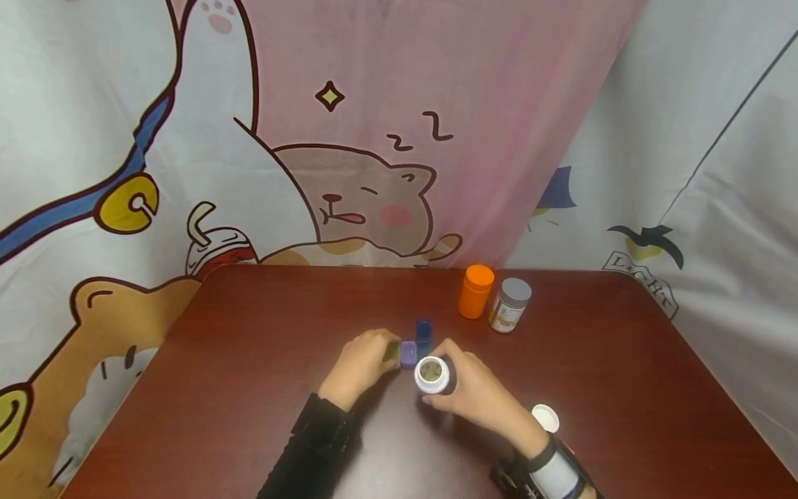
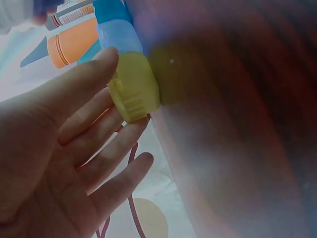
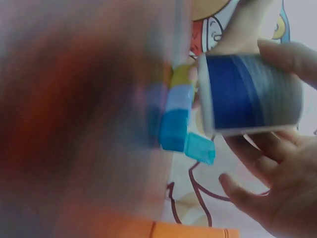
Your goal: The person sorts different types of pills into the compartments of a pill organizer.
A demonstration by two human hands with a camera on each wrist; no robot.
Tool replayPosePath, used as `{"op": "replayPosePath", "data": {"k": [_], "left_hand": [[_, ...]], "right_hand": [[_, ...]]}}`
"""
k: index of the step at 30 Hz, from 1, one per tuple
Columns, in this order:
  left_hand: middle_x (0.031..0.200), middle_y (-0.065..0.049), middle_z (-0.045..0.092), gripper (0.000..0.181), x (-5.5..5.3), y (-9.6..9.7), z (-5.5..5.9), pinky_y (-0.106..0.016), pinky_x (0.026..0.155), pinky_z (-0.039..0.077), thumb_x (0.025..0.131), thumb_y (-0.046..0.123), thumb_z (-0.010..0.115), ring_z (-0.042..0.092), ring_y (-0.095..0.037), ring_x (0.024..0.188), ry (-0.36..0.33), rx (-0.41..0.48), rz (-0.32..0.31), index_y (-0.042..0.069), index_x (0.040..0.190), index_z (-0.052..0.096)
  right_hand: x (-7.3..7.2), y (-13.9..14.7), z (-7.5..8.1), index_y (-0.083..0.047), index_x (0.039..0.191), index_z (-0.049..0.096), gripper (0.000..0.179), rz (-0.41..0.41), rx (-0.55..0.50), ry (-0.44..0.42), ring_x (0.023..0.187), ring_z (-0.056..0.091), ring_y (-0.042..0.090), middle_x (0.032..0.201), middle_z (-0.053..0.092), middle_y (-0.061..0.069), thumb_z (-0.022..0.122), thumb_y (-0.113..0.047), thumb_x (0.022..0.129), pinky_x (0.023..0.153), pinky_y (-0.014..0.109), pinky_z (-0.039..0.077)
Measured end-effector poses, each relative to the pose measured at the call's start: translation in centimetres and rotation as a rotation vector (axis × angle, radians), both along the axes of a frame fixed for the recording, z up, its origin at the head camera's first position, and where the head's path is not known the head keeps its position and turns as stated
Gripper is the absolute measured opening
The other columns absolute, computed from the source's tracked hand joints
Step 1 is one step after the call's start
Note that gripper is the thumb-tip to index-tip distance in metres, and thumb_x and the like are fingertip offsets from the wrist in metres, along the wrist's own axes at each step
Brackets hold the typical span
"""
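My left hand (image 1: 360, 364) pinches the yellow end of a small pill organizer (image 1: 408, 354) between thumb and fingers. Its compartments run yellow, purple and blue; the blue end's lid (image 3: 200, 148) is flipped up. In my right hand (image 1: 476, 389) is an uncapped white pill bottle (image 1: 432, 389), held by the thumb and fingers just in front of the blue compartment. Small greenish-brown contents show through its mouth. The right wrist view has the bottle's blue-banded label, slightly blurred, close beside the organizer.
Behind the hands stand an orange bottle (image 1: 476, 292) and a grey-lidded jar (image 1: 510, 305). A white cap (image 1: 545, 418) lies beside my right forearm. The brown table (image 1: 249, 333) backs onto a cartoon-printed curtain (image 1: 499, 104).
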State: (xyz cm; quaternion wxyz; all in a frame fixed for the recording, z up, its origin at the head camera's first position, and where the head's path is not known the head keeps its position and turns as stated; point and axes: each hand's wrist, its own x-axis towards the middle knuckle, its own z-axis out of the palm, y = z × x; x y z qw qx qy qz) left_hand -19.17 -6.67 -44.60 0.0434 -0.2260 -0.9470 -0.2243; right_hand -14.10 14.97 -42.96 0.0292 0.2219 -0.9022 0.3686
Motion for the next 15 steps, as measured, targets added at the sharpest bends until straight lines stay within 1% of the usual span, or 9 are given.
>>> {"op": "replayPosePath", "data": {"k": [2,4,7,9,12,15], "left_hand": [[0.109,-0.009,0.073,0.039,0.0,-0.1,-0.1,-0.049,0.083,0.057,0.076,0.019,0.082,0.064,-0.026,0.1,-0.005,0.0,-0.003,0.008,0.111,0.072],[0.109,-0.009,0.073,0.038,0.1,-0.1,-0.1,-0.049,0.084,0.057,0.076,0.018,0.082,0.064,-0.026,0.101,-0.005,-0.002,-0.007,0.008,0.111,0.072],[0.109,-0.009,0.073,0.039,0.0,0.0,0.1,-0.049,0.085,0.056,0.076,0.017,0.082,0.064,-0.027,0.101,-0.004,-0.004,-0.013,0.007,0.112,0.072],[0.11,-0.009,0.073,0.039,0.0,0.0,0.2,-0.049,0.085,0.056,0.076,0.017,0.082,0.064,-0.027,0.102,-0.009,-0.005,-0.015,0.007,0.113,0.072],[0.112,-0.01,0.072,0.04,0.0,0.0,0.3,-0.048,0.086,0.056,0.076,0.017,0.082,0.064,-0.027,0.102,-0.021,-0.006,-0.013,0.007,0.114,0.072],[0.113,-0.01,0.072,0.041,0.2,0.0,0.4,-0.048,0.086,0.056,0.077,0.017,0.082,0.064,-0.027,0.102,-0.032,-0.002,-0.007,0.007,0.115,0.071]], "right_hand": [[-0.4,0.4,0.1,-0.02,0.109,0.057,0.058,-0.023,-0.016,0.033,0.088,0.059,0.013,0.099,0.068,-0.002,0.09,-0.019,0.062,0.076,0.043,0.054],[-0.8,0.8,0.2,-0.018,0.112,0.061,0.058,-0.043,-0.011,0.095,0.09,0.06,0.014,0.102,0.069,-0.001,0.09,-0.015,0.062,0.078,0.044,0.054],[-1.5,1.5,0.2,-0.014,0.118,0.066,0.062,-0.076,0.03,0.208,0.096,0.06,0.018,0.107,0.069,0.003,0.09,-0.011,0.061,0.081,0.048,0.055],[-2.0,1.8,0.1,-0.011,0.121,0.066,0.065,-0.099,0.06,0.262,0.099,0.059,0.022,0.109,0.069,0.007,0.09,-0.009,0.061,0.083,0.05,0.054],[-2.6,2.0,0.0,-0.008,0.123,0.064,0.068,-0.139,0.109,0.286,0.099,0.058,0.027,0.11,0.069,0.012,0.091,-0.008,0.061,0.083,0.052,0.054],[-3.1,1.8,0.0,-0.007,0.117,0.061,0.064,-0.173,0.173,0.29,0.097,0.058,0.029,0.106,0.069,0.014,0.091,-0.008,0.061,0.08,0.051,0.055]]}}
